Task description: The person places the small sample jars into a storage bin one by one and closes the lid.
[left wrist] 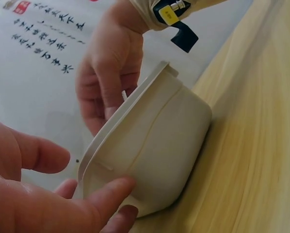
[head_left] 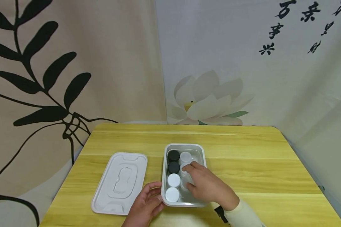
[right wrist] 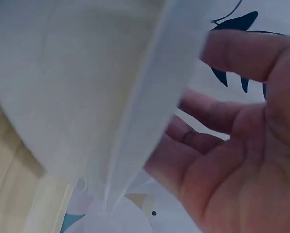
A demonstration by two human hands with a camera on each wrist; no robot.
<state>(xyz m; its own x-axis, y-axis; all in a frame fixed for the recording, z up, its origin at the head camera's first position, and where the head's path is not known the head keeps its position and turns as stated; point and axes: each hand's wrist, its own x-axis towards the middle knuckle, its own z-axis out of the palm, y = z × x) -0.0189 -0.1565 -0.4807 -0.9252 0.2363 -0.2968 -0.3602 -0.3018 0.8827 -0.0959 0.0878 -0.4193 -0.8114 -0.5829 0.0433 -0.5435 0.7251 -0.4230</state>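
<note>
A pale rectangular box (head_left: 184,204) stands uncovered on the table. Along its left side sit two black round caps (head_left: 174,167) and two white round caps (head_left: 172,194). Translucent round pieces (head_left: 186,156) lie in the column beside them. My right hand (head_left: 208,184) reaches over the box's right rim, index finger and thumb down at the translucent pieces. Its fingertips are hidden behind the wall in both wrist views, and I cannot tell whether they pinch a piece. My left hand (head_left: 147,201) rests its extended fingers against the box's left wall (left wrist: 154,141).
Left of the box, a white lid (head_left: 122,183) lies flat on the yellow wood-grain table (head_left: 244,151). Behind the table hangs a printed cloth (head_left: 210,47) with a lotus and dark writing. A black strap (left wrist: 185,39) hangs at the right wrist.
</note>
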